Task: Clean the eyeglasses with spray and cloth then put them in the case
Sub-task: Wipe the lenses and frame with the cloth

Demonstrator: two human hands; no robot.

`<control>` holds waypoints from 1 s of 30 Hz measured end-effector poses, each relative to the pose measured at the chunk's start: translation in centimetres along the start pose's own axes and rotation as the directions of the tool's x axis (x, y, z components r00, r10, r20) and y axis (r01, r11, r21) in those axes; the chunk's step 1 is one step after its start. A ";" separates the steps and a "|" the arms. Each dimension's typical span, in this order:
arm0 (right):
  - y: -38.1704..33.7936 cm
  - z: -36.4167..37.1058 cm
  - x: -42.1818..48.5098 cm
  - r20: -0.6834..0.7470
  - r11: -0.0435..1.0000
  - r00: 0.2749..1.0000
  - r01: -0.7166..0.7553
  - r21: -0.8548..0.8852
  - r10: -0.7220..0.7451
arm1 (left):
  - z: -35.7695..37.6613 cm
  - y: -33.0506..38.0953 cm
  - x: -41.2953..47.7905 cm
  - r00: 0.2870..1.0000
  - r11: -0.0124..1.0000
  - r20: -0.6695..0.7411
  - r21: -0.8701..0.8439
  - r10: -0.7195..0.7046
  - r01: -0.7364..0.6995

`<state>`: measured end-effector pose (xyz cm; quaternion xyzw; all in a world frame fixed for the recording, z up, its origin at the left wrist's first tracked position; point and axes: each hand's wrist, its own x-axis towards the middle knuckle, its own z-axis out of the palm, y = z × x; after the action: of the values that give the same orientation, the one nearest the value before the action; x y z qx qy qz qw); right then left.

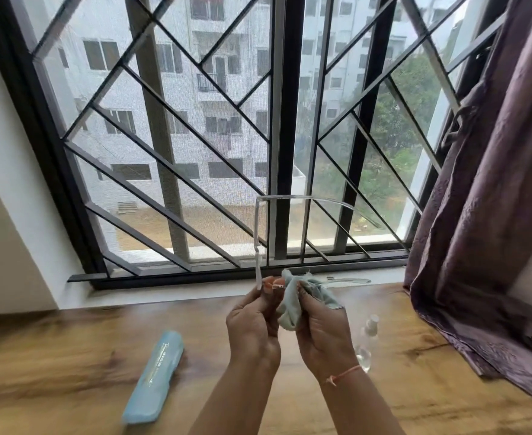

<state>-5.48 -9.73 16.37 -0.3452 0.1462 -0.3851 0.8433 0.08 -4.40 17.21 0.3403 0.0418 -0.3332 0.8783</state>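
Clear-framed eyeglasses [257,233] are held up in front of the window, one temple arm rising upward and another [346,281] pointing right. My left hand [253,321] pinches the frame near its hinge. My right hand [322,331] grips a pale blue cloth [293,304] bunched around the lens area, which hides the lenses. A light blue slim case [155,376] lies closed on the wooden table at the lower left. A small clear spray bottle [366,340] lies on the table just right of my right wrist.
The wooden table [70,356] runs up to a white window sill [164,291] below a barred window. A purple curtain [484,215] hangs at the right and drapes onto the table's right edge.
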 end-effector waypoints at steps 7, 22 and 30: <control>-0.2 -0.9 0.7 -0.094 0.963 0.982 0.140 -0.232 -0.165 | -2.0 0.5 0.5 0.988 0.977 0.106 0.195 -0.111 0.089; -2.6 -4.8 2.5 0.060 0.429 0.885 0.281 -0.859 -0.461 | -2.4 10.8 5.1 0.560 -0.125 0.728 0.647 0.396 -0.753; -5.2 -2.7 1.1 0.181 0.359 0.876 0.361 -0.860 -0.448 | -3.2 10.7 4.7 0.385 -0.224 0.846 0.483 0.368 -0.846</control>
<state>-9.02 -14.22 18.07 -0.7338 0.2676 -0.4642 0.4176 10.73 0.87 19.43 0.6709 -0.5255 0.1630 0.4973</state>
